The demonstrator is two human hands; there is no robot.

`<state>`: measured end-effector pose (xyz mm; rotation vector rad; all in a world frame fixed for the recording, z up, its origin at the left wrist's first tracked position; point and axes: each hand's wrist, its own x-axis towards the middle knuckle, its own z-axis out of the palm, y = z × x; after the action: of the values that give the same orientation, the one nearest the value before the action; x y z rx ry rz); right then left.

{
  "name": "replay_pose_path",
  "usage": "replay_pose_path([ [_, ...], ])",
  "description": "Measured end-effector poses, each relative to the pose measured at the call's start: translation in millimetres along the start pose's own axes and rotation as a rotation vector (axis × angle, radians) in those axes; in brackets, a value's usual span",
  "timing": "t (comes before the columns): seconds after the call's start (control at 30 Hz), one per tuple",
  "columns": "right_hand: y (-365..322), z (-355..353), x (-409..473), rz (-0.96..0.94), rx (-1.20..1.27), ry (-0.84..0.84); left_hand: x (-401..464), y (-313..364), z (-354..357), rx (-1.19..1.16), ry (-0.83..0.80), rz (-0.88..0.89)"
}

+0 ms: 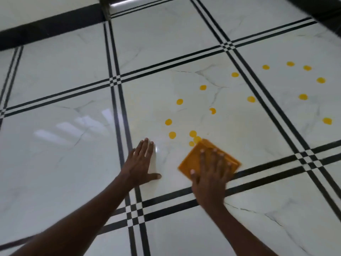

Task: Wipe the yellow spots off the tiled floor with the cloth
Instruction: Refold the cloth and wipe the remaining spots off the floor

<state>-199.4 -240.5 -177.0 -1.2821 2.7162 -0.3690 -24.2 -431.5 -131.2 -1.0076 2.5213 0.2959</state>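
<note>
An orange folded cloth (191,159) lies flat on the white tiled floor (55,145). My right hand (212,172) presses down on the cloth with fingers spread. My left hand (142,163) rests flat on the bare tile to the left of the cloth, fingers apart, holding nothing. Several yellow spots (172,134) dot the tile just beyond the cloth, the nearest ones (192,133) touching its far corner. More yellow spots (302,97) lie on the tile to the far right.
Double black lines (118,108) run between the glossy marble-look tiles. A dark skirting strip (51,28) runs along the wall at the far left. A metal post base (107,8) stands at the top centre.
</note>
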Motion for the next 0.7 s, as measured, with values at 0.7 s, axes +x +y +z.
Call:
replay_pose_path([
  [0.7,-72,43,167,-0.71,-0.061,-0.118,-6,-33,17,-0.133,0.034,-0.053],
])
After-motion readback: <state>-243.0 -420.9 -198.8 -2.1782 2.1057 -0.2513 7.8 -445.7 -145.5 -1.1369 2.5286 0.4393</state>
